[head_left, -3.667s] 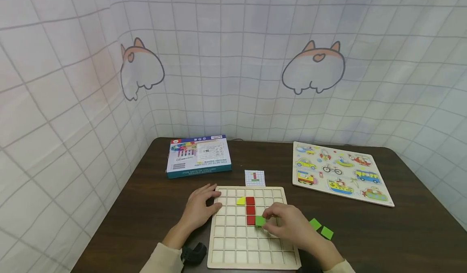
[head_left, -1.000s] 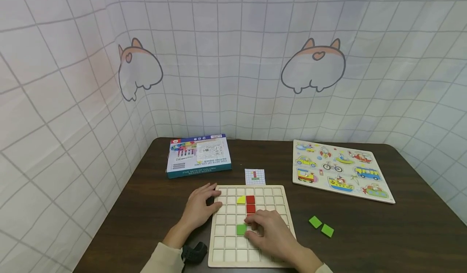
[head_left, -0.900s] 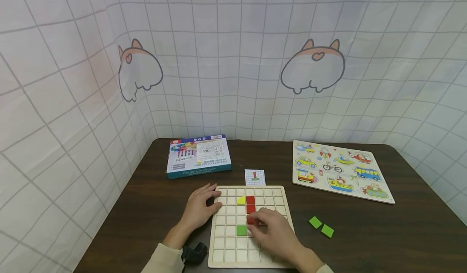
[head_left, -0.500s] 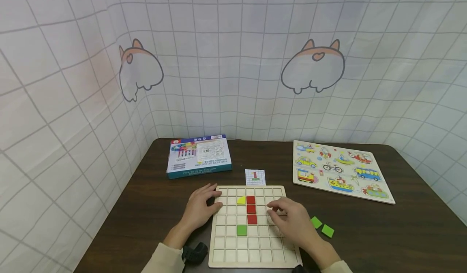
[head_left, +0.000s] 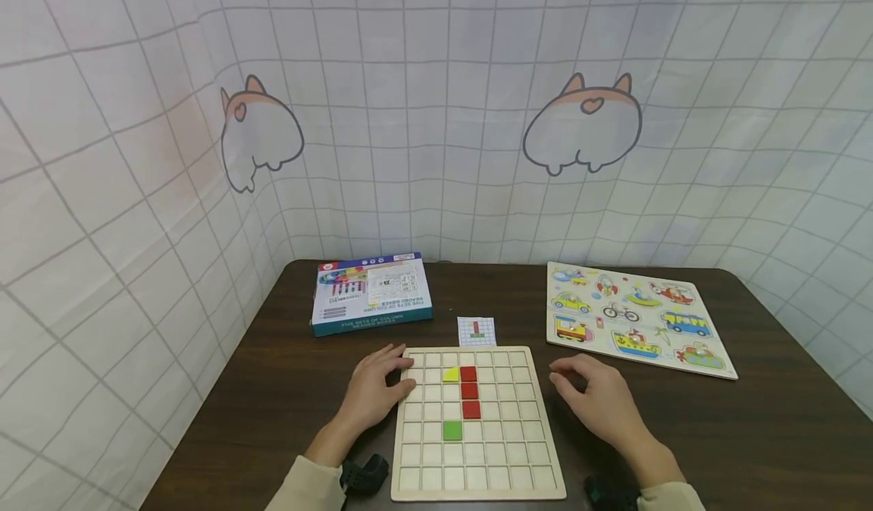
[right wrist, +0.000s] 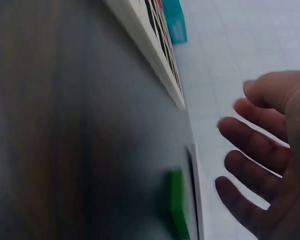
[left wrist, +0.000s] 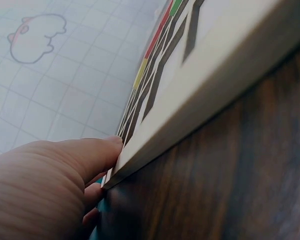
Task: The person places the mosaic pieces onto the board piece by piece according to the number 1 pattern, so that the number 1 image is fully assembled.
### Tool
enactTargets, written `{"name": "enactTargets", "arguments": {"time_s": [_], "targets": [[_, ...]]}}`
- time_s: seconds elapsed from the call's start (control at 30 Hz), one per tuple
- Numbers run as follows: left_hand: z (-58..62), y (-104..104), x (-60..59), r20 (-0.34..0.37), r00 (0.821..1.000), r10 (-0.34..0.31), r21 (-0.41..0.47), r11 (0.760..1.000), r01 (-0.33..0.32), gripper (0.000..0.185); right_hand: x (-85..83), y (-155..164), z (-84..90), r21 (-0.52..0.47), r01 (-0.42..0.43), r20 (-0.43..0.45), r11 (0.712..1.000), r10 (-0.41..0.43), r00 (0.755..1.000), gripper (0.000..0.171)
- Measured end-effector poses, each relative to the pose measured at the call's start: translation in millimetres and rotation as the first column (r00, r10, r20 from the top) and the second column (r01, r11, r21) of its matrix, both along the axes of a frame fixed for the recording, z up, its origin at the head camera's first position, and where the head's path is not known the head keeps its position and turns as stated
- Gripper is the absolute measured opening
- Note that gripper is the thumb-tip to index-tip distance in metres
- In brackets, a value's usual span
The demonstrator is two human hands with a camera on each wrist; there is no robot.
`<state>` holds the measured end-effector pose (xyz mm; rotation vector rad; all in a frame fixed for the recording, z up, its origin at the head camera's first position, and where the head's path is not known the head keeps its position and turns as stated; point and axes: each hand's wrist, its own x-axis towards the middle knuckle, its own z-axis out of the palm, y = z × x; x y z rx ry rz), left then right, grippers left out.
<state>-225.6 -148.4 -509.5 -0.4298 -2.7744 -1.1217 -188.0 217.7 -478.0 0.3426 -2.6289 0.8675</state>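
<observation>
A wooden grid board (head_left: 477,465) lies on the dark table. Three red tiles (head_left: 469,391) stand in a column on it, with a yellow tile (head_left: 450,375) left of the top one. A green tile (head_left: 452,430) sits one cell below and to the left of the column. My left hand (head_left: 382,382) rests on the board's left edge, and its thumb (left wrist: 90,152) touches the rim (left wrist: 200,100). My right hand (head_left: 580,390) hovers over the table right of the board, fingers (right wrist: 255,145) spread and holding nothing. A loose green tile (right wrist: 177,205) lies under it.
A small pattern card (head_left: 476,331) lies just behind the board. A teal box (head_left: 370,291) sits at the back left, and a vehicle puzzle board (head_left: 637,318) lies at the back right. A white gridded curtain surrounds the table.
My right hand has left the board and moved right onto the table, now covering the loose green tiles in the head view. The green tile stays in its cell. The left hand has not moved.
</observation>
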Motion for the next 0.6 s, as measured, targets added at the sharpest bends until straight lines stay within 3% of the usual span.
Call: {"name": "enactTargets", "arguments": {"time_s": [0.23,0.6], "targets": [[1.9,1,0.6,0.014,1.000,0.016,-0.001,1.000,-0.016,0.036,-1.1,27,3.2,0.053,0.018,0.226,0.998,-0.029,0.974,0.021],[2.3,3,1.7,0.036,0.999,0.040,0.024,0.999,-0.041,0.035,-1.7,57,2.9,0.079,0.066,0.273,0.995,-0.085,0.958,0.026]]}}
